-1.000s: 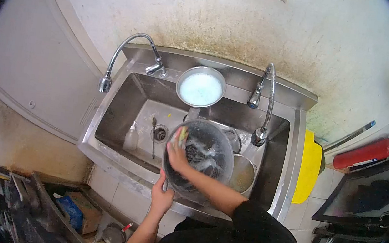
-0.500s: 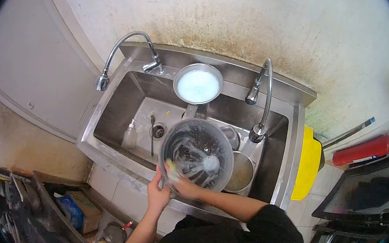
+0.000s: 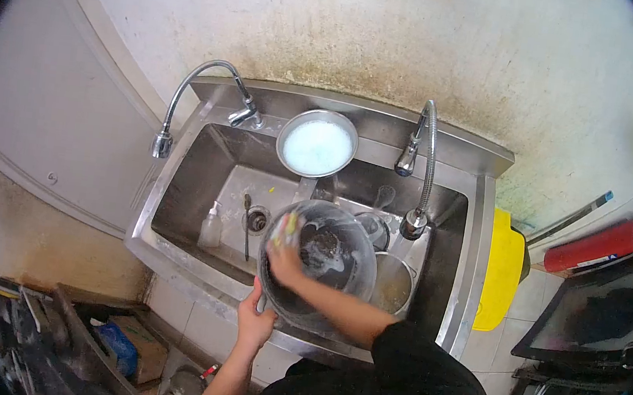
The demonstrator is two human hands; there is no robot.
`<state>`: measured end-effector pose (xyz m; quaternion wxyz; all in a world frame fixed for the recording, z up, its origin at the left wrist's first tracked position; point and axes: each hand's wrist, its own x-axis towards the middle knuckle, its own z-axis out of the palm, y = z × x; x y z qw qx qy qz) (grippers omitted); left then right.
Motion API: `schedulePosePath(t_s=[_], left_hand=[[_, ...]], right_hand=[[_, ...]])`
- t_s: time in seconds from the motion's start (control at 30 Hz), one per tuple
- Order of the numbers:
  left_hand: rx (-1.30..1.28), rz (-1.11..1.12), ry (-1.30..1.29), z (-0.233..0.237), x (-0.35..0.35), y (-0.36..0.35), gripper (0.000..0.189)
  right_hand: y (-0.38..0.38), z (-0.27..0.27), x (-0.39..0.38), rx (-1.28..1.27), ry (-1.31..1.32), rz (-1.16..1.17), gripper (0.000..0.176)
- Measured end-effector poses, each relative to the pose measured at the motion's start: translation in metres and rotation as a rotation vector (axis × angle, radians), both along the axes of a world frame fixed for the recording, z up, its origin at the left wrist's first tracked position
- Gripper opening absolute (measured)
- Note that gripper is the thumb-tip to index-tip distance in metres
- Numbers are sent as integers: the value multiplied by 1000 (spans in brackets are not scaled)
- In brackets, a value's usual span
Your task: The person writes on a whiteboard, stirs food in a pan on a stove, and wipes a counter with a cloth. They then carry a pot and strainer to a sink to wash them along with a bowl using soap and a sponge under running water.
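A large grey basin [image 3: 357,288] with suds inside rests over the middle of the double sink [image 3: 284,344]. Its near-left rim is gripped by my left hand [image 3: 254,321], the fingers closed on it. Inside the basin, against the left wall, my right hand [image 3: 284,260] presses a yellowish sponge [image 3: 287,229], blurred by motion. Behind the basin, a round metal bowl [image 3: 316,148] of white suds sits on the sink's back ledge. To the right, partly under the basin, is a metal pot [image 3: 394,283] with cloudy liquid.
Two flexible faucets [image 3: 181,100] [image 3: 428,159] stand at the back. The left sink holds a soap bottle [image 3: 212,226] and a long thin utensil [image 3: 246,225]. At the right are a yellow lid-like object [image 3: 501,273] and a red fire extinguisher [image 3: 593,246].
My right hand has moved up and away along the basin's inner left wall with the sponge. My left hand still grips the rim. The view has shifted slightly.
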<state>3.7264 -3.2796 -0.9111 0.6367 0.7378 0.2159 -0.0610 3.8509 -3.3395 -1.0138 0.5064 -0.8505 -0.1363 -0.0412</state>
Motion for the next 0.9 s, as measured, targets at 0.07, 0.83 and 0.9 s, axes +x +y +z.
schedulePosePath(t_s=[0.07,0.83,0.9], left_hand=[[101,57,-162,-1,0,-2,64],[-16,24,-14,28,33,-11,56],[521,-172,-187,21,43,-6,50]], right_hand=[[6,5,-46,267,148,237,57],[-183,-9,61,-974,-99,196,60],[-189,-44,67,-843,-239,101,53]])
